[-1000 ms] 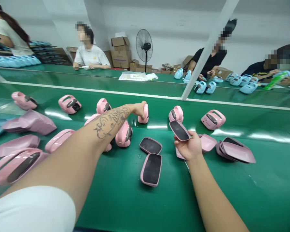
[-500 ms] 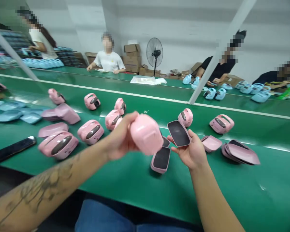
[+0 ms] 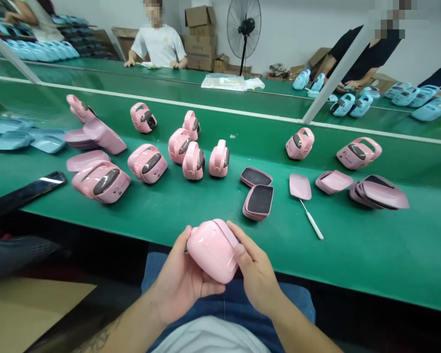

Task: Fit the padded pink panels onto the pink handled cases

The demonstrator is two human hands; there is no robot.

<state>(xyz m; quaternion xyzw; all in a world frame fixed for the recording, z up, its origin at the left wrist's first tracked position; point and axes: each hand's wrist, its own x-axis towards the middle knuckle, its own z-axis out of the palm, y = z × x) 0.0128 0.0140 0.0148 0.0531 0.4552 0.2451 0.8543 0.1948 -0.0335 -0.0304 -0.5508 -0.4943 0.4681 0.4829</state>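
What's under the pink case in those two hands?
The left hand cradles the pink case from below, above a denim-covered lap; the case's underside is hidden against the palm.

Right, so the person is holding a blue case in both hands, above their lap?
Wrong colour: the head view shows the case is pink, not blue. The left hand and right hand do hold it above the lap.

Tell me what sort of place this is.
Probably a small factory assembly floor: people sit along green conveyor-style workbenches, moulded pink plastic housings lie in batches, and cardboard cartons are stacked by the wall.
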